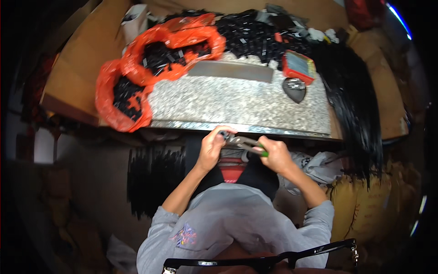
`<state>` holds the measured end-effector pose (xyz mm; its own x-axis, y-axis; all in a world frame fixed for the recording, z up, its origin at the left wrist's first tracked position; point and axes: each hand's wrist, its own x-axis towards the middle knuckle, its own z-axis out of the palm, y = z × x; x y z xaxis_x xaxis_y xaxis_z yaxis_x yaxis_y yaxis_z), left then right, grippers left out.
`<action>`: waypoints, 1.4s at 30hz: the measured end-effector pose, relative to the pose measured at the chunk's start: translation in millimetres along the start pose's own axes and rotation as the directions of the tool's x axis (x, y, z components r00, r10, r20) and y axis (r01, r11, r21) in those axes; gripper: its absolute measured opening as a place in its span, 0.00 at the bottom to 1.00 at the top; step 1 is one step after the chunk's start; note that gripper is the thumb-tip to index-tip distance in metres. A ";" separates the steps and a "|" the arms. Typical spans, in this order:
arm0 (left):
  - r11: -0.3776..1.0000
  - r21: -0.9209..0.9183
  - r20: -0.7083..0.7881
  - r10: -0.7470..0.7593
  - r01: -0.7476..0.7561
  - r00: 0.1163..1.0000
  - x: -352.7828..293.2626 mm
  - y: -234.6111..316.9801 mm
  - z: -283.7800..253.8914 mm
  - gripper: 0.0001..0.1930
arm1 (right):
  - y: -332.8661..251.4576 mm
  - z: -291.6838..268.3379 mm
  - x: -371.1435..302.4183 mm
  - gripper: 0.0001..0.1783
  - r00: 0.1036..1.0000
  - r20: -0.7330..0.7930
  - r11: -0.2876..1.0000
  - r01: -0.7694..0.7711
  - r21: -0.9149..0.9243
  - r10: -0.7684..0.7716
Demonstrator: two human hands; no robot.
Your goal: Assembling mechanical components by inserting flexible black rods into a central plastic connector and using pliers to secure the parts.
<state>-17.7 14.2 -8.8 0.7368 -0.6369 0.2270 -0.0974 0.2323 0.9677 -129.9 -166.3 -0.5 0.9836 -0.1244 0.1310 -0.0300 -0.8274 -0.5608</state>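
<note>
Just in front of the table's near edge, my right hand is closed round a pair of pliers with green handles. The metal jaws point left, toward my left hand. Its fingers are pinched on a small dark, shiny piece, at which the pliers' jaws meet. Blur and my fingers hide the exact kind of this piece, and I cannot tell whether the jaws grip it.
A speckled stone slab carries a flat metal bar, a red-edged box and a dark pointed pad. Orange bags hold black pieces; more black pieces lie behind. Long black strands hang over the right edge.
</note>
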 end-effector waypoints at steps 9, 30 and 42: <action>0.998 -0.051 0.006 0.045 -0.044 0.999 8.7 4.7 6.2 0.25 | 46.9 -40.9 22.7 0.14 0.961 -0.234 0.989 -0.133 0.067 0.145; 0.999 0.017 0.054 0.035 -0.036 0.998 13.3 8.1 9.3 0.23 | 132.5 -92.7 115.0 0.12 0.843 -0.484 0.902 -0.375 -0.214 0.236; 0.997 -0.048 0.063 -0.052 0.055 0.997 25.9 18.3 28.8 0.15 | -17.1 -45.8 48.9 0.10 0.988 0.145 0.367 -0.155 0.917 0.056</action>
<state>-19.6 -19.2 17.9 0.6976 -0.6928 0.1827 -0.0243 0.2319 0.9724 -89.4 -183.4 52.9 0.9958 -0.0895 -0.0203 -0.0003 0.2177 -0.9760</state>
